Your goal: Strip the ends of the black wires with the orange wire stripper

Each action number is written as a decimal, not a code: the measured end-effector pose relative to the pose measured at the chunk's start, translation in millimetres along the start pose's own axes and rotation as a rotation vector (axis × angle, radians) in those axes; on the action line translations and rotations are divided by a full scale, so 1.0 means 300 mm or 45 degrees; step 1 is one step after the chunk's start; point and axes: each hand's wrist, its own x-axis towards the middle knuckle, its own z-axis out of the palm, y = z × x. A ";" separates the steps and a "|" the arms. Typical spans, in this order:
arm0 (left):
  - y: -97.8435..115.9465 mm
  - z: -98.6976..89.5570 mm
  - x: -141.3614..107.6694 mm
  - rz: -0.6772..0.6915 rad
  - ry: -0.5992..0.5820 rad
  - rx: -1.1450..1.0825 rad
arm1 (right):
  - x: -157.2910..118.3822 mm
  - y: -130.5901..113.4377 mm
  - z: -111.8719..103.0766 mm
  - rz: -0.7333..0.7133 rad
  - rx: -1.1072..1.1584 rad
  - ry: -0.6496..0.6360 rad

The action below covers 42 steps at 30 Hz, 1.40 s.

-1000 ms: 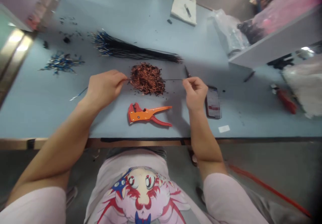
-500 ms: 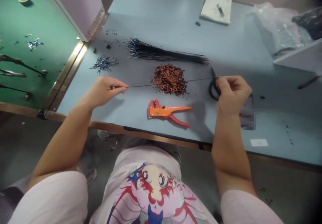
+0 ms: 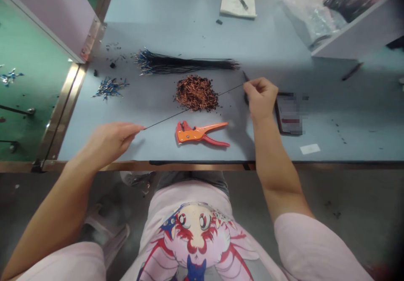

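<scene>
A thin black wire (image 3: 167, 118) is stretched between my two hands, slanting up to the right across a pile of copper-coloured wire bits (image 3: 196, 93). Its left end is pinched in my left hand (image 3: 115, 140), low over the table. My right hand (image 3: 262, 95) pinches the other end, partly covering black scissors (image 3: 245, 77). Orange and red wire strippers (image 3: 194, 135) lie below the pile. Behind it lies a bundle of black wires (image 3: 192, 65) with blue and silver terminals at the left end. Loose blue terminals (image 3: 110, 88) are heaped to the left.
A dark-framed, partly blurred item (image 3: 288, 114) lies right of my right forearm, near a white label (image 3: 309, 148). A paper pad (image 3: 238, 1) lies at the back. Plastic bags (image 3: 315, 15) and a pale partition (image 3: 356, 30) stand back right; another partition (image 3: 53, 15) rises on the left.
My left hand has moved down and to the left, so the wire now slants instead of running nearly level. The view has shifted, with table items appearing further left.
</scene>
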 end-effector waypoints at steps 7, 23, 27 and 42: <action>-0.136 0.089 0.002 -0.119 0.247 0.431 | -0.060 -0.054 0.012 -0.129 0.024 -0.174; 0.271 0.087 0.289 0.116 0.394 -0.427 | -0.251 -0.144 0.081 -0.839 0.005 -0.841; 0.371 0.089 0.389 0.137 0.115 -0.711 | -0.235 -0.151 0.061 -0.813 -0.027 -0.791; 0.268 0.123 0.421 -0.035 0.972 -1.077 | -0.150 -0.216 -0.093 -0.288 -0.190 -1.123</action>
